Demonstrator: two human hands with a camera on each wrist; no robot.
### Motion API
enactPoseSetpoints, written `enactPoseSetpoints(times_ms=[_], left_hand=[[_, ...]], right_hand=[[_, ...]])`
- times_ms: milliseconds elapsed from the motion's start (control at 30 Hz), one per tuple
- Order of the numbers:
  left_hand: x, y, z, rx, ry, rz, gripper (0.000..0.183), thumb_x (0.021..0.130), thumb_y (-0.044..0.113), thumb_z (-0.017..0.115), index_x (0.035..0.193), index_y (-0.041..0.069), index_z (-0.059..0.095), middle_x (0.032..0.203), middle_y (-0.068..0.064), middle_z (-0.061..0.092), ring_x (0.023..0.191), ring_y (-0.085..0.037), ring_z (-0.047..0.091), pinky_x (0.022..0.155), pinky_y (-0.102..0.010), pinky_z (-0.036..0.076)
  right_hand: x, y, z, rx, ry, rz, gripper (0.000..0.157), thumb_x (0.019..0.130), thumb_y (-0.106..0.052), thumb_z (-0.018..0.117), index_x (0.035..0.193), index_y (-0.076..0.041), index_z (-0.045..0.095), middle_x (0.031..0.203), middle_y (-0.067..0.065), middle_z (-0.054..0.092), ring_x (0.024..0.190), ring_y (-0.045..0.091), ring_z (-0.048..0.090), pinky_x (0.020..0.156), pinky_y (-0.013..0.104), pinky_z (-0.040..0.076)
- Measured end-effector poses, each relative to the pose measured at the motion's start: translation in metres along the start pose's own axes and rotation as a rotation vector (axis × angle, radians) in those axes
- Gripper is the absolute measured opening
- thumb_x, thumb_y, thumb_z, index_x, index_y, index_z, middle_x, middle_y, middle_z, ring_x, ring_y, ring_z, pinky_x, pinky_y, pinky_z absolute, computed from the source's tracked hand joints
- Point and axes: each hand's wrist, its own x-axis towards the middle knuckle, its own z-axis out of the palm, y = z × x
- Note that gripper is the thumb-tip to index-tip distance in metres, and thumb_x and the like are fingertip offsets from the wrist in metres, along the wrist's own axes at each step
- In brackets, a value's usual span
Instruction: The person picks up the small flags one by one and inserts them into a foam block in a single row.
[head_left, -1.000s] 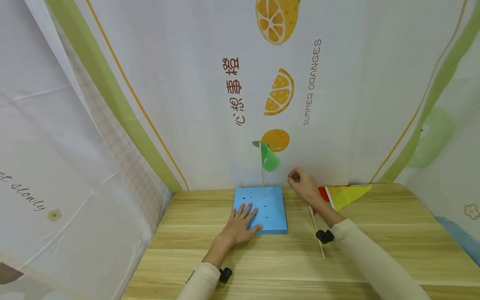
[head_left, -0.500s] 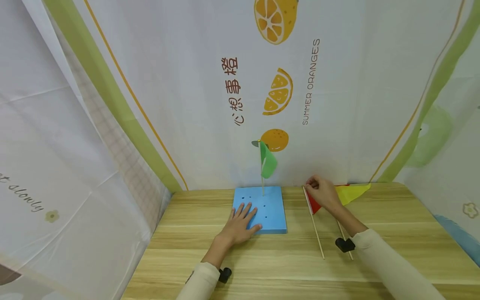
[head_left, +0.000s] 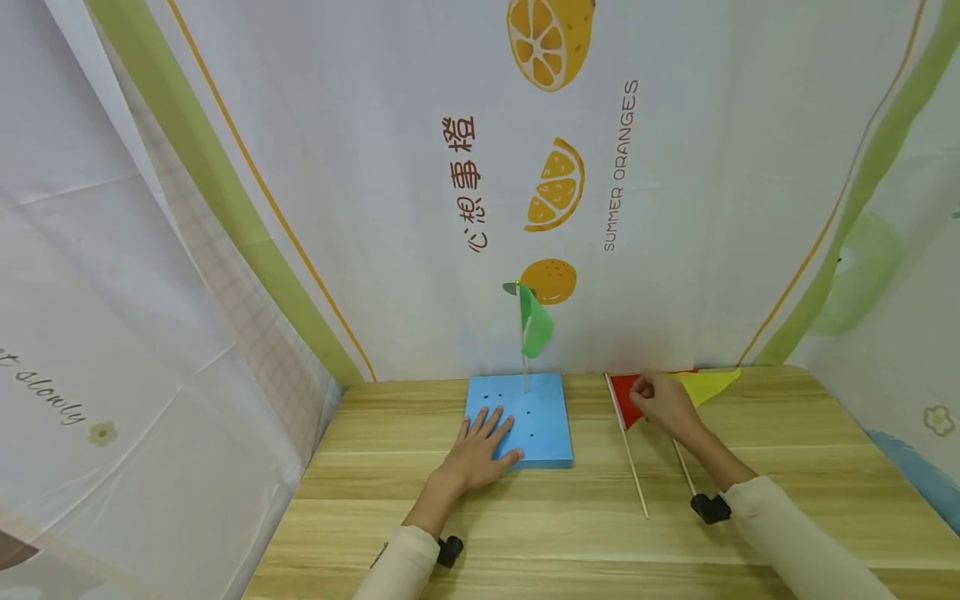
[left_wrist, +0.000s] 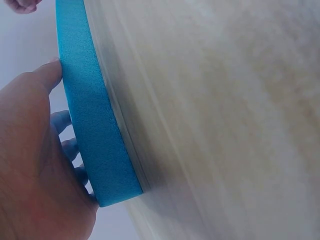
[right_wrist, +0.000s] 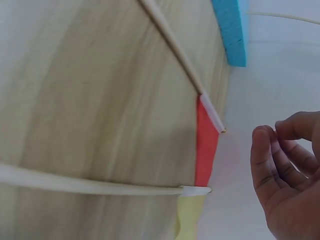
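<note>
My left hand [head_left: 474, 454] lies with spread fingers on a blue foam block [head_left: 553, 446] that has several small holes. A green flag [head_left: 537, 327] on a thin stick stands upright in the block's back part. Over the red flag [head_left: 621, 398] is my right hand [head_left: 667, 407], its thumb and fingertips close together. Nothing shows between those fingertips in the right wrist view, where the hand is apart from the red cloth [right_wrist: 206, 150]. The yellow flag [head_left: 714, 385] lies just right of the red one, its stick [head_left: 684, 468] partly hidden by the right hand and wrist.
Both loose flags lie on the wood-grain table [head_left: 555, 525], tips near its back edge, sticks pointing forward. A white curtain [head_left: 375, 208] with printed oranges hangs directly behind. More fabric [head_left: 112, 333] closes off the left side.
My right hand has moved right, from beside the green flag to over the red flag, uncovering the red flag's stick end. The left hand has stayed on the foam block.
</note>
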Motion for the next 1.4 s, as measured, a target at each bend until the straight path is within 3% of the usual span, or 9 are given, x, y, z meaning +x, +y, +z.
enactPoseSetpoints(times_ms=[300, 467, 767, 900, 1100, 1400], left_hand=[[0.002, 0.001, -0.001, 0.010, 0.007, 0.005, 0.074, 0.111, 0.059, 0.045, 0.170, 0.017, 0.031, 0.180, -0.010, 0.019, 0.167, -0.038, 0.013, 0.134, -0.062, 0.013], [0.003, 0.001, -0.001, 0.012, 0.006, 0.005, 0.074, 0.111, 0.059, 0.045, 0.170, 0.017, 0.031, 0.180, -0.010, 0.019, 0.167, -0.037, 0.013, 0.134, -0.062, 0.013], [0.002, -0.002, -0.001, 0.010, 0.006, 0.004, 0.074, 0.111, 0.059, 0.045, 0.170, 0.017, 0.031, 0.180, -0.010, 0.019, 0.167, -0.038, 0.013, 0.134, -0.062, 0.013], [0.001, -0.002, 0.000, 0.010, 0.004, 0.003, 0.074, 0.111, 0.059, 0.044, 0.170, 0.017, 0.031, 0.180, -0.010, 0.019, 0.167, -0.038, 0.013, 0.134, -0.062, 0.013], [0.000, 0.000, 0.000, 0.006, -0.005, 0.000, 0.074, 0.111, 0.059, 0.044, 0.170, 0.017, 0.031, 0.180, -0.010, 0.018, 0.167, -0.037, 0.012, 0.134, -0.062, 0.013], [0.000, -0.001, 0.001, 0.016, -0.003, -0.003, 0.074, 0.111, 0.059, 0.045, 0.170, 0.017, 0.031, 0.180, -0.010, 0.019, 0.167, -0.037, 0.013, 0.134, -0.062, 0.013]], right_hand=[[-0.011, 0.010, 0.004, -0.060, -0.104, 0.063, 0.012, 0.098, -0.011, 0.069, 0.092, 0.000, 0.069, 0.074, 0.006, 0.065, 0.064, 0.015, 0.055, 0.057, 0.029, 0.046], [-0.018, 0.015, 0.011, -0.118, -0.129, 0.049, 0.017, 0.096, -0.014, 0.071, 0.084, -0.002, 0.067, 0.075, 0.005, 0.065, 0.068, 0.017, 0.055, 0.060, 0.031, 0.045], [-0.024, 0.015, 0.027, -0.141, -0.181, 0.103, 0.041, 0.095, -0.027, 0.078, 0.063, -0.012, 0.057, 0.059, -0.006, 0.048, 0.059, 0.011, 0.044, 0.055, 0.027, 0.037], [-0.024, 0.012, 0.028, -0.141, -0.187, 0.117, 0.042, 0.090, -0.020, 0.077, 0.058, -0.016, 0.050, 0.055, -0.008, 0.041, 0.055, 0.009, 0.039, 0.052, 0.025, 0.033], [-0.026, 0.009, 0.025, -0.131, -0.199, 0.148, 0.043, 0.080, -0.006, 0.066, 0.053, -0.021, 0.036, 0.052, -0.011, 0.026, 0.051, 0.007, 0.026, 0.049, 0.021, 0.023], [-0.023, 0.010, 0.026, -0.120, -0.225, 0.183, 0.046, 0.080, -0.009, 0.067, 0.047, -0.022, 0.038, 0.047, -0.013, 0.028, 0.047, 0.006, 0.028, 0.047, 0.020, 0.023]])
